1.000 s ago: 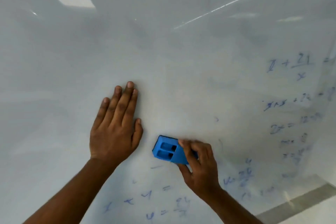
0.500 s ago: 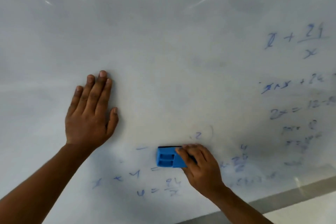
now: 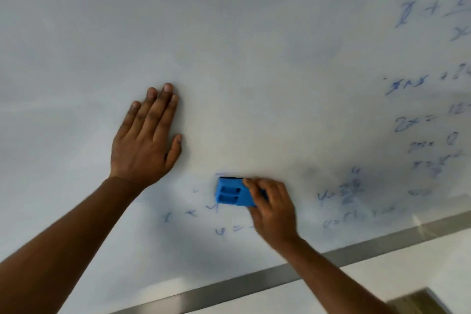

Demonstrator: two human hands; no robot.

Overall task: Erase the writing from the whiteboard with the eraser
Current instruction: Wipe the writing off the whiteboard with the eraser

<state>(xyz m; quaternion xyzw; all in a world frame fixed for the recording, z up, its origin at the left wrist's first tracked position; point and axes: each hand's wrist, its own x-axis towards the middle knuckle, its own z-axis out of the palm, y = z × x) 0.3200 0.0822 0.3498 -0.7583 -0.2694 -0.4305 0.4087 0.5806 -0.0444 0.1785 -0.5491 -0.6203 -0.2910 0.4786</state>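
The whiteboard [image 3: 254, 46] fills the view, its upper and middle area wiped to faint smears. My right hand [image 3: 274, 211] grips the blue eraser [image 3: 230, 192] by its right end and presses it flat on the board near the lower edge. Blue writing [image 3: 191, 214] lies just below and left of the eraser, part of it hidden by my hand. More blue equations [image 3: 418, 120] run down the right side, some smudged [image 3: 351, 191]. My left hand [image 3: 146, 140] rests flat on the board, fingers together, up and left of the eraser.
The board's grey metal bottom frame [image 3: 254, 280] slants across the lower right. Below it is a pale wall [image 3: 407, 267], with a brownish object [image 3: 420, 304] at the bottom right corner.
The eraser has slid down and a little left, wiping the marks above it. The view has shifted, so the board's bottom frame shows more. My left hand stays flat on the board.
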